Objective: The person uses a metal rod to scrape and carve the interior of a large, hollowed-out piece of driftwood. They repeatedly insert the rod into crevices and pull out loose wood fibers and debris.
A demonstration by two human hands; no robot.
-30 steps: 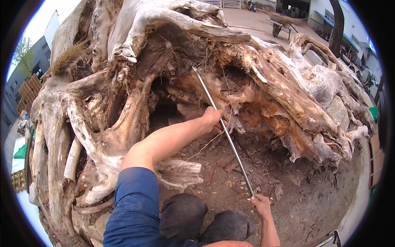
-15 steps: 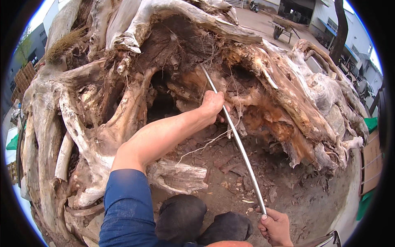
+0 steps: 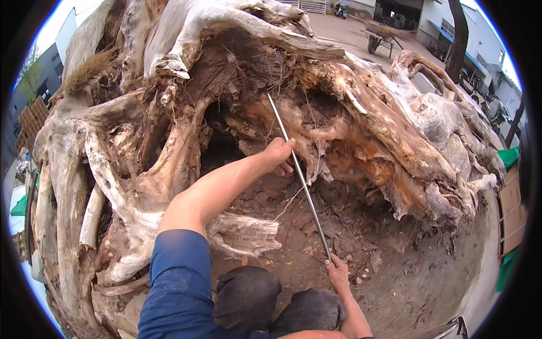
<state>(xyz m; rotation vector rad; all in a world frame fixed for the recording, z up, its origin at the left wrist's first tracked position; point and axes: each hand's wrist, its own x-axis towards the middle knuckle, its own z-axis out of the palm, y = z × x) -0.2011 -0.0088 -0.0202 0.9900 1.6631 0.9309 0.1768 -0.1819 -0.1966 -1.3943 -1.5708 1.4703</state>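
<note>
The left hand [image 3: 278,155] is closing its grip around a long thin metal rod [image 3: 299,178] about midway along, fingers curled over it and pinching it against the palm. The right hand [image 3: 339,272] is gripping the rod's near end low in the scene, fingers wrapped around it, though how tightly is hard to tell because the end itself is covered by the hand.

The rod is running on a slant — from the right hand, near and to the right, up and away to the left, with its far tip reaching into the dark hollow of a huge upturned tree stump [image 3: 186,113]. So the rod's long axis is pointing from the person toward the hollow, and the left hand is the one nearer the tip.

Past the hands, the stump's pale twisted roots [image 3: 395,130] are arching over crumbling reddish rotten wood [image 3: 361,164]. Loose dirt and wood chips [image 3: 367,248] are lying below. The person's dark trouser knees [image 3: 271,305] are showing at the bottom edge.

The tip's exact contact point is lost in shadow and root fibres — and a wheelbarrow [image 3: 378,38] is standing far off on the paved yard.
</note>
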